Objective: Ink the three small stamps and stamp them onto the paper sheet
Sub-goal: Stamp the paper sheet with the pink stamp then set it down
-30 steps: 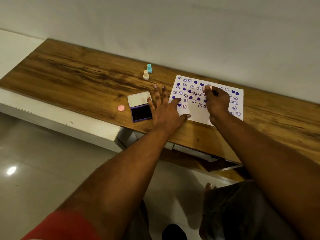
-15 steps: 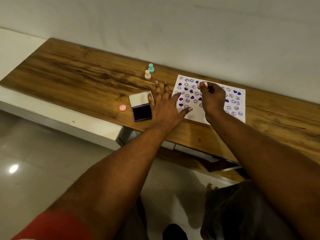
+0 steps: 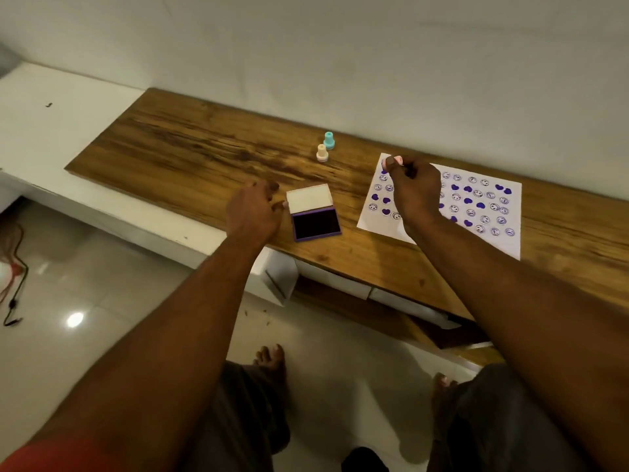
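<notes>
Pink stamp (image 3: 391, 161) tilted leftward in right hand (image 3: 417, 192), above paper sheet (image 3: 483, 216)

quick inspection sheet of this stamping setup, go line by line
surface: wooden desk top, bare grain at the left.
job's things: paper sheet covered in purple hearts and faces; open ink pad left of it; teal stamp and cream stamp upright behind the pad; pink stamp at the sheet's far left corner.
clutter: nothing seen.
grippers: right hand pinches the pink stamp; left hand beside the pad, fingers curled, whether it holds anything cannot be told.
cables: dark and red cable on the floor at far left.
surroundings: white wall, tiled floor, bare feet below.
</notes>
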A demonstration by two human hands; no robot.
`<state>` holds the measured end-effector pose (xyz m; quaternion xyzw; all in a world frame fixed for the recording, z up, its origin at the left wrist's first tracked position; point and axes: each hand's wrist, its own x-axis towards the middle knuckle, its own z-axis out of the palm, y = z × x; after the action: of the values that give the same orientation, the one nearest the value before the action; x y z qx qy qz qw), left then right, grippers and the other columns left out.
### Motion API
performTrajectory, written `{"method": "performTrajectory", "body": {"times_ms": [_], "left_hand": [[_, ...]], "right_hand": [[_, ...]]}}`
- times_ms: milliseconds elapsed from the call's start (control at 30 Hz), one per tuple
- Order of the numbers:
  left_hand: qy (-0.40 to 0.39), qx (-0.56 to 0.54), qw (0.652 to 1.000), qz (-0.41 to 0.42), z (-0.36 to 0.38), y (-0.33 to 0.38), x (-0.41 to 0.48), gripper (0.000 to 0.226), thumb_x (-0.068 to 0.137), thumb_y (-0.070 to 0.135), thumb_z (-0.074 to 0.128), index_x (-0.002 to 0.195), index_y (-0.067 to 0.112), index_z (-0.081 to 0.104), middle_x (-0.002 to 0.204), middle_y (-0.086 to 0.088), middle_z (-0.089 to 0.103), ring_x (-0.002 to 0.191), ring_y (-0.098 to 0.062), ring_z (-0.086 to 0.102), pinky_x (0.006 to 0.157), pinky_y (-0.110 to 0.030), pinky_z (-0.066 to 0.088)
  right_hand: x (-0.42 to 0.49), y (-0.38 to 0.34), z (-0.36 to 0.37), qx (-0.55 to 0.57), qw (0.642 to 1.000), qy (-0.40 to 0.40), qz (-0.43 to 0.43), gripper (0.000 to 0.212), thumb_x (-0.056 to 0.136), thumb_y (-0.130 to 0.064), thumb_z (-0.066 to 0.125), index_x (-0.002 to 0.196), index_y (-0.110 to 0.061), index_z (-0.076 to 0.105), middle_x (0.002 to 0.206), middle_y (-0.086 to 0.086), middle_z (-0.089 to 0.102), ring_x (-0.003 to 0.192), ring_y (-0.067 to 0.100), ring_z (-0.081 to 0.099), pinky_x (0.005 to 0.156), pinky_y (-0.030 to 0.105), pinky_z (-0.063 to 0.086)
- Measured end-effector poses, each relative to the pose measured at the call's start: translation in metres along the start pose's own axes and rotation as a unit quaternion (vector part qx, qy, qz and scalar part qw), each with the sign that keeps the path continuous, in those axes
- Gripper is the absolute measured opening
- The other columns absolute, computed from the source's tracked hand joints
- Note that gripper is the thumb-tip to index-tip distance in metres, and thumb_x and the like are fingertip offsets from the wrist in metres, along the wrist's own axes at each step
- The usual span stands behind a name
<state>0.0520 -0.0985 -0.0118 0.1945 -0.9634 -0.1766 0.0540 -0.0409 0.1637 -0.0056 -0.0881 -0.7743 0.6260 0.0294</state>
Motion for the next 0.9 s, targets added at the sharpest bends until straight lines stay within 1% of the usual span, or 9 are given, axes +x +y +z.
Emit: {"method": "performTrajectory", "body": {"times_ms": [100, 167, 233, 400, 533, 633, 700, 800, 900], "left_hand": [[-0.035, -0.016, 0.999, -0.024, -0.005, -0.018, -0.001, 0.057, 0.082, 0.059, 0.081, 0.128, 0.027, 0.069, 0.120, 0.001, 0.071, 0.108, -0.020, 0.067, 0.083, -0.036, 0.054], [-0.051, -0.009, 0.998, -0.034, -0.006, -0.026, -0.002, 0.061, 0.076, 0.061, 0.085, 0.125, 0.029, 0.071, 0.117, 0.003, 0.072, 0.102, -0.018, 0.067, 0.078, -0.033, 0.052], [-0.060, -0.001, 0.998, -0.036, -0.005, -0.032, -0.004, 0.061, 0.073, 0.059, 0.088, 0.124, 0.031, 0.072, 0.116, 0.003, 0.072, 0.101, -0.017, 0.067, 0.077, -0.032, 0.053], [-0.045, -0.018, 0.999, -0.024, 0.003, -0.027, -0.007, 0.045, 0.080, 0.053, 0.085, 0.120, 0.033, 0.076, 0.114, 0.003, 0.074, 0.101, -0.017, 0.068, 0.073, -0.028, 0.047], [-0.040, -0.002, 0.999, -0.011, 0.006, -0.019, -0.007, 0.030, 0.087, 0.045, 0.082, 0.114, 0.033, 0.077, 0.112, 0.006, 0.076, 0.097, -0.015, 0.069, 0.072, -0.029, 0.051], [0.003, 0.014, 1.000, 0.018, 0.006, -0.013, -0.008, 0.026, 0.092, 0.043, 0.077, 0.114, 0.030, 0.077, 0.111, 0.003, 0.075, 0.097, -0.018, 0.068, 0.070, -0.029, 0.045], [0.029, -0.010, 0.999, 0.043, 0.005, -0.006, -0.007, 0.029, 0.095, 0.044, 0.073, 0.119, 0.027, 0.075, 0.112, 0.003, 0.076, 0.097, -0.017, 0.070, 0.072, -0.031, 0.050], [0.047, -0.096, 0.991, 0.079, 0.004, 0.008, -0.007, 0.035, 0.093, 0.045, 0.075, 0.119, 0.023, 0.075, 0.110, 0.005, 0.078, 0.094, -0.011, 0.073, 0.080, -0.034, 0.059], [0.070, -0.170, 0.977, 0.106, 0.006, 0.019, -0.008, 0.033, 0.090, 0.042, 0.079, 0.113, 0.019, 0.079, 0.104, 0.006, 0.078, 0.086, -0.005, 0.073, 0.075, -0.030, 0.061]], "right_hand": [[-0.008, -0.005, 0.018, -0.003, 0.999, -0.021, -0.037, 0.015, 0.092, -0.041, 0.074, 0.101, -0.030, 0.074, 0.094, -0.014, 0.073, 0.093, 0.005, 0.069, 0.084, 0.025, 0.057], [-0.012, -0.007, 0.027, -0.012, 0.998, -0.037, -0.057, 0.019, 0.093, -0.040, 0.074, 0.105, -0.025, 0.076, 0.097, -0.011, 0.075, 0.096, 0.006, 0.069, 0.085, 0.024, 0.056], [-0.016, -0.008, 0.035, -0.019, 0.996, -0.050, -0.068, 0.023, 0.093, -0.039, 0.073, 0.108, -0.021, 0.077, 0.100, -0.007, 0.076, 0.098, 0.009, 0.069, 0.087, 0.026, 0.056], [-0.022, -0.008, 0.046, -0.035, 0.994, -0.070, -0.078, 0.029, 0.094, -0.039, 0.073, 0.113, -0.017, 0.076, 0.102, -0.002, 0.076, 0.099, 0.013, 0.070, 0.090, 0.034, 0.059], [-0.024, -0.007, 0.043, -0.048, 0.992, -0.083, -0.083, 0.031, 0.095, -0.039, 0.072, 0.116, -0.015, 0.075, 0.105, 0.000, 0.075, 0.101, 0.015, 0.069, 0.092, 0.038, 0.058], [-0.025, -0.008, 0.042, -0.056, 0.989, -0.104, -0.085, 0.034, 0.095, -0.040, 0.071, 0.118, -0.015, 0.074, 0.108, 0.000, 0.075, 0.103, 0.014, 0.068, 0.093, 0.036, 0.059], [-0.028, -0.011, 0.043, -0.067, 0.984, -0.136, -0.097, 0.036, 0.094, -0.041, 0.072, 0.120, -0.015, 0.073, 0.109, -0.001, 0.075, 0.104, 0.013, 0.069, 0.090, 0.031, 0.059], [-0.032, -0.015, 0.045, -0.072, 0.971, -0.192, -0.120, 0.037, 0.093, -0.040, 0.075, 0.122, -0.017, 0.072, 0.107, -0.003, 0.075, 0.099, 0.012, 0.070, 0.080, 0.024, 0.058], [-0.037, -0.016, 0.047, -0.060, 0.963, -0.222, -0.138, 0.035, 0.092, -0.035, 0.076, 0.121, -0.016, 0.072, 0.102, -0.002, 0.075, 0.095, 0.014, 0.072, 0.078, 0.025, 0.059]]}}
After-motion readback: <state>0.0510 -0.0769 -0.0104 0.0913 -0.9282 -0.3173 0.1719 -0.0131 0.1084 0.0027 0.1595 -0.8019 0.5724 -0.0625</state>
